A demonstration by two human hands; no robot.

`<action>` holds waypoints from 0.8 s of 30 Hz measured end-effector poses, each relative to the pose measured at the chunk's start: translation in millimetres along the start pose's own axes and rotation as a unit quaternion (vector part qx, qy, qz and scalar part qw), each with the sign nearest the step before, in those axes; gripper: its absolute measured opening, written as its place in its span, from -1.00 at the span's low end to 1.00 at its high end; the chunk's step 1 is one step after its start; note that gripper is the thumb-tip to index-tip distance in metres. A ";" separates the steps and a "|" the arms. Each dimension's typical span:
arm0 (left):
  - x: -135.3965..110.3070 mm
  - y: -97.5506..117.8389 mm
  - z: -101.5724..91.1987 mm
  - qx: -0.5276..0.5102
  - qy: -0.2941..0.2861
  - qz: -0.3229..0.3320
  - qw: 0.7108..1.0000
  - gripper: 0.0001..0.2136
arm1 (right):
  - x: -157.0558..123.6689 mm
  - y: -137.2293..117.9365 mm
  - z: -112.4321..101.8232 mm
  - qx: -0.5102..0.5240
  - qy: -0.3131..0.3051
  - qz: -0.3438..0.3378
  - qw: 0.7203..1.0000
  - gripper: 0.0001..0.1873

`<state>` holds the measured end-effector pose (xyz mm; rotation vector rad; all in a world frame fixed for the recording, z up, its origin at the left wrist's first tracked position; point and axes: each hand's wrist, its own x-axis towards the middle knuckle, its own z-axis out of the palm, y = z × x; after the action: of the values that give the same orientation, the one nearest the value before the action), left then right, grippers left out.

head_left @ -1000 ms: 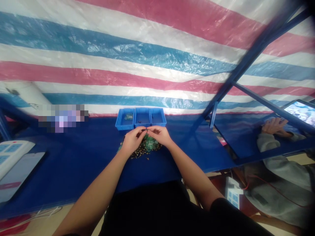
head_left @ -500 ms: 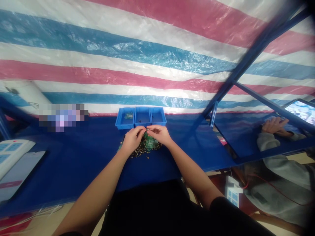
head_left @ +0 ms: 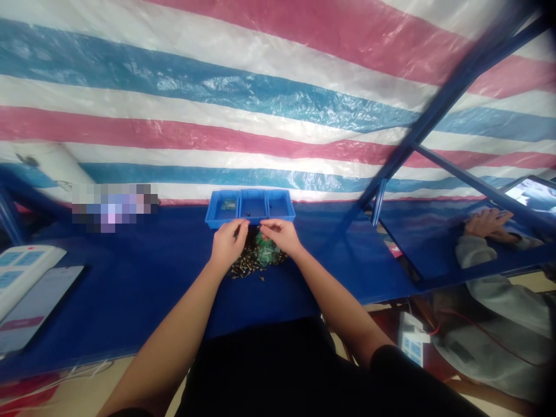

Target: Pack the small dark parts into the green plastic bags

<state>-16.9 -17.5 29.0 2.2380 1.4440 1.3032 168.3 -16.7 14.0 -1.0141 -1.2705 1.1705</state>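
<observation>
My left hand (head_left: 228,244) and my right hand (head_left: 283,235) hover apart over the near side of the pile, in front of three joined blue bins (head_left: 222,223). Thumb and forefinger are pinched on each hand; whatever they hold is too small to make out. Beneath them lies a pile of small brass-and-dark screw-like pieces (head_left: 245,266), with clear green pieces (head_left: 268,253) on its right part. The left bin contains a greenish piece (head_left: 229,205). A tiny dark piece (head_left: 248,215) sits in the middle bin, and another dark speck shows in the right one.
On the left of the blue table (head_left: 165,289) lie a white power strip (head_left: 35,263) and a tablet-like device (head_left: 41,307). A blue metal frame (head_left: 402,153) slants up on the right. Beyond it are another person's hands (head_left: 489,223) and a screen (head_left: 532,197).
My hands, together at the fingertips before, have separated: the left has drawn to the left, while the right stays almost in place. The view has shifted slightly.
</observation>
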 end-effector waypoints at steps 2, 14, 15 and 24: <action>1.5 -3.0 -1.6 -0.005 0.034 -0.027 0.999 -0.73 | 4.1 1.2 3.0 0.052 0.018 -0.006 0.998 -0.34; 1.9 -0.1 1.1 0.018 0.019 -0.026 0.999 -0.75 | 1.9 1.9 -32.3 -0.294 0.019 -0.109 0.949 -0.77; 2.0 -0.8 1.1 0.015 0.016 -0.028 0.999 -0.75 | 1.9 1.4 -33.3 -0.327 0.003 -0.119 0.938 -0.77; 1.0 -2.8 2.6 0.009 -0.009 -0.019 1.000 -0.73 | -0.8 -4.4 -34.0 -0.389 -0.053 -0.119 0.912 -0.52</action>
<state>-16.6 -14.5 26.4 2.2155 1.4903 1.2616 202.4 -16.0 16.0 -1.3146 -1.9582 0.5162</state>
